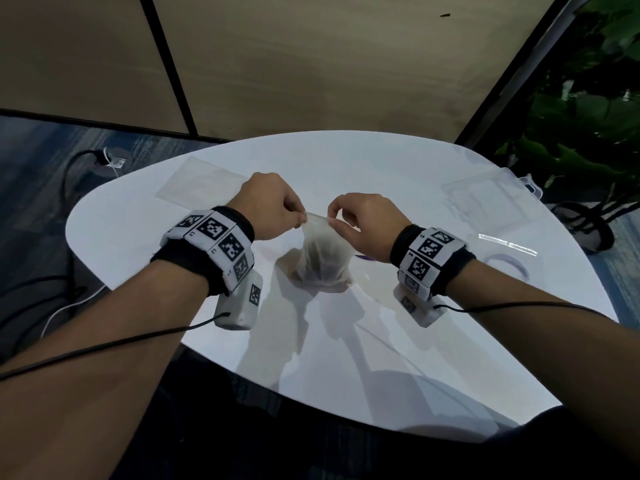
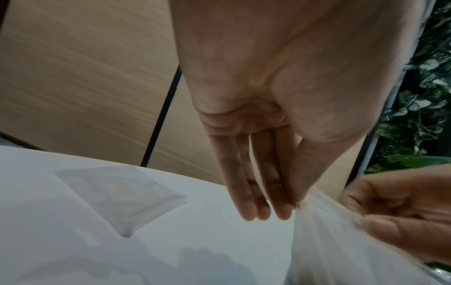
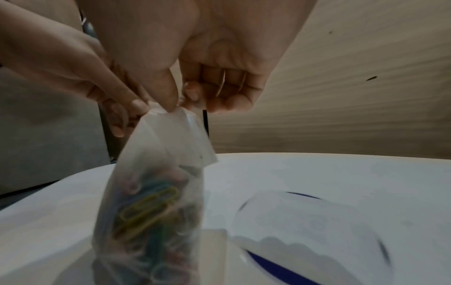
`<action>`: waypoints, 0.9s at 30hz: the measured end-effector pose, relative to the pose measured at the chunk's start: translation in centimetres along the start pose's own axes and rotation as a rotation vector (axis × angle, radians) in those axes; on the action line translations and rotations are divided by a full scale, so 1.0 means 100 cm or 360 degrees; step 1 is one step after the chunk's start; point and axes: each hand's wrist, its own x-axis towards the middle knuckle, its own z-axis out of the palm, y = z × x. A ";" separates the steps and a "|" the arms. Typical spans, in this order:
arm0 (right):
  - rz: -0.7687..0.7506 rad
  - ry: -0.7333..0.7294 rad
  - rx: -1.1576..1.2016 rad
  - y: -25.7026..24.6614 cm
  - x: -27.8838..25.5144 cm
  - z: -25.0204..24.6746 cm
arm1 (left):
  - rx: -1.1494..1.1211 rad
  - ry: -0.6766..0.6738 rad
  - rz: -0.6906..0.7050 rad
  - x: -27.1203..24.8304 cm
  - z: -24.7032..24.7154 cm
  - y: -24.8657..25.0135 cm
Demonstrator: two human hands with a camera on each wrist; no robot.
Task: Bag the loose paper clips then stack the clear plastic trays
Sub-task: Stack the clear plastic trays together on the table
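Observation:
A clear plastic bag (image 1: 323,259) hangs over the middle of the white table (image 1: 145,230), its bottom close to the surface. Coloured paper clips (image 3: 146,210) fill its lower part. My left hand (image 1: 301,221) pinches the left side of the bag's top edge, and my right hand (image 1: 331,219) pinches the right side, thumb against forefinger. In the right wrist view the top of the bag (image 3: 171,123) sits folded under my right thumb. Clear plastic trays (image 1: 485,199) lie at the back right of the table, hard to tell apart.
A second, flat clear bag (image 1: 201,183) lies at the back left. A clear strip (image 1: 507,244) and a clear piece with a purple rim (image 1: 509,263) lie near the right edge. A plant (image 1: 588,140) stands beyond the table; cables (image 1: 69,174) run on the floor left.

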 end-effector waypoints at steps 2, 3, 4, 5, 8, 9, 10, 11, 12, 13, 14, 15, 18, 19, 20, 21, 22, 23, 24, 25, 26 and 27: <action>0.0041 -0.0040 -0.0051 0.013 -0.003 -0.003 | -0.0014 0.0029 -0.0054 0.003 -0.001 -0.006; 0.0071 -0.0065 -0.0083 0.019 -0.004 -0.005 | -0.0025 0.0035 -0.0088 0.005 0.000 -0.009; 0.0109 -0.0082 -0.0110 0.026 -0.005 -0.005 | -0.0041 0.0044 -0.0127 0.008 0.001 -0.013; 0.0157 -0.0088 -0.0126 0.032 -0.006 -0.006 | -0.0062 0.0059 -0.0166 0.012 0.003 -0.017; 0.0332 -0.0078 -0.0128 0.044 -0.006 -0.007 | -0.0147 0.0093 -0.0243 0.024 0.010 -0.022; 0.0368 -0.0064 -0.0134 0.046 -0.004 -0.007 | -0.0155 0.0112 -0.0250 0.029 0.012 -0.021; 0.0388 -0.0050 -0.0142 0.048 -0.001 -0.006 | -0.0138 0.0139 -0.0251 0.034 0.016 -0.021; 0.0403 -0.0040 -0.0138 0.050 0.002 -0.005 | -0.0111 0.0168 -0.0247 0.039 0.020 -0.021; 0.0426 -0.0037 -0.0115 0.054 0.004 -0.004 | -0.0092 0.0180 -0.0247 0.045 0.025 -0.021; 0.0467 -0.0035 -0.0073 0.060 0.004 -0.003 | -0.0074 0.0176 -0.0254 0.050 0.030 -0.023; 0.0529 -0.0024 -0.0024 0.069 0.004 -0.002 | -0.0047 0.0158 -0.0272 0.055 0.036 -0.027; 0.0601 -0.0005 0.0012 0.080 0.003 -0.003 | -0.0005 0.0131 -0.0295 0.059 0.041 -0.033; 0.0837 0.0115 -0.0170 0.128 -0.011 -0.010 | 0.0170 0.0052 -0.0332 0.066 0.055 -0.056; 0.0919 0.0165 -0.0288 0.145 -0.019 -0.015 | 0.0244 0.0064 -0.0325 0.067 0.058 -0.063; 0.0999 0.0210 -0.0391 0.161 -0.027 -0.020 | 0.0323 0.0112 -0.0324 0.069 0.060 -0.068; 0.1088 0.0225 -0.0471 0.177 -0.036 -0.025 | 0.0393 0.0186 -0.0344 0.071 0.060 -0.073; 0.1195 0.0197 -0.0533 0.190 -0.044 -0.029 | 0.0442 0.0257 -0.0377 0.073 0.059 -0.078; 0.1314 0.0137 -0.0579 0.202 -0.052 -0.031 | 0.0481 0.0288 -0.0431 0.075 0.057 -0.083; 0.1426 0.0063 -0.0602 0.213 -0.059 -0.031 | 0.0503 0.0273 -0.0490 0.075 0.056 -0.087; 0.1514 -0.0015 -0.0592 0.222 -0.066 -0.030 | 0.0512 0.0234 -0.0544 0.076 0.055 -0.093; 0.1567 -0.0086 -0.0561 0.229 -0.070 -0.027 | 0.0511 0.0206 -0.0578 0.076 0.055 -0.098; 0.1590 -0.0137 -0.0533 0.234 -0.073 -0.025 | 0.0520 0.0207 -0.0591 0.077 0.055 -0.104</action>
